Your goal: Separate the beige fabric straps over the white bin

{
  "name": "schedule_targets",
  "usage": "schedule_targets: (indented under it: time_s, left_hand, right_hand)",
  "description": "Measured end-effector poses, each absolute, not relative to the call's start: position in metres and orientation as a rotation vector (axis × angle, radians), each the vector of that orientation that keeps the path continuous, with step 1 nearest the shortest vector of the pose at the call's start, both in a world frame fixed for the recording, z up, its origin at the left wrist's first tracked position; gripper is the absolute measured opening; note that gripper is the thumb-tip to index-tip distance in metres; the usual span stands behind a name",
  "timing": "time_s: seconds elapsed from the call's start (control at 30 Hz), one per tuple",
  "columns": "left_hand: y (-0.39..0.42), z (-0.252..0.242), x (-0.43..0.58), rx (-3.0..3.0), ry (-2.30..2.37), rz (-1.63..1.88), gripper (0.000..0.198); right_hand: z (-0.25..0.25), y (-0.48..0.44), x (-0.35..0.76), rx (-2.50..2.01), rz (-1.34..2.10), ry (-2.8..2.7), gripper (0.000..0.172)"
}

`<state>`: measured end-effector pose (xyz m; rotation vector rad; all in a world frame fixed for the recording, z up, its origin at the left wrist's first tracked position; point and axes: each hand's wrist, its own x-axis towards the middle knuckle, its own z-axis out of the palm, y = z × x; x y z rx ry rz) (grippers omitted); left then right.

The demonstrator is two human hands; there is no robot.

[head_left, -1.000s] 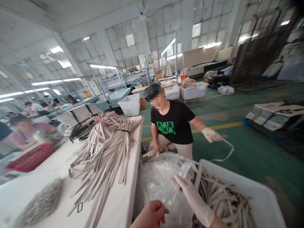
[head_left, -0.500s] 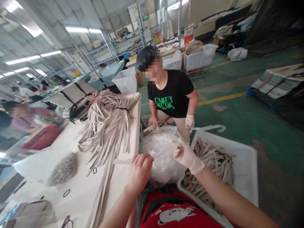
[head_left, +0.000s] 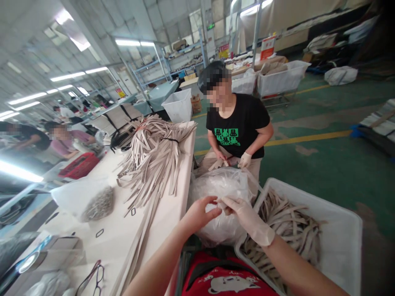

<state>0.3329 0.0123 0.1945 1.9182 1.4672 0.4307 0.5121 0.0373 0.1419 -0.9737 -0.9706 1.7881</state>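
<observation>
My left hand [head_left: 202,211] is bare and hovers over a clear plastic bag [head_left: 212,230], thumb and fingers apart, nothing visible in it. Close against its fingertips is my right hand [head_left: 240,211] in a thin pale glove, its fingers pinched together. Whatever the pinch holds is too small or hidden to make out. To the left, long beige strips [head_left: 135,250] lie along the table edge, below a big tied bundle of strips [head_left: 160,152]. More strips [head_left: 290,226] fill a white plastic bin [head_left: 339,242] beneath my right forearm.
Across the bag sits a co-worker [head_left: 237,123] with strips in their hands. The table [head_left: 160,242] carries small black buckles [head_left: 99,233], a bag of small metal parts [head_left: 98,203], a red basket [head_left: 78,165] and eyeglasses [head_left: 98,277]. Other people work farther left.
My left hand has left the table edge and moved right to my right hand, which has come down slightly. The co-worker's gloved hand has come in to their lap. The view has shifted.
</observation>
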Motion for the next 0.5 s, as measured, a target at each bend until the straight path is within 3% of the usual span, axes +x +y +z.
schedule_targets:
  time_s: [0.1,0.2,0.33,0.5]
  left_hand:
    - [0.017,0.189,0.337,1.651,1.341,0.498,0.036]
    - [0.021,0.181,0.348,1.412,1.124,0.724,0.047]
    - [0.027,0.175,0.361,1.177,1.002,0.629,0.053]
    - [0.018,0.182,0.35,1.468,1.355,0.378,0.025]
  right_hand:
    - [0.15,0.035,0.513,-1.084,1.725,-1.021,0.039]
    - [0.156,0.033,0.518,-1.059,1.753,-1.072,0.037]
    - [0.153,0.029,0.529,-1.018,1.758,-1.125,0.035]
    - [0.122,0.037,0.546,-1.169,1.617,-1.034,0.035]
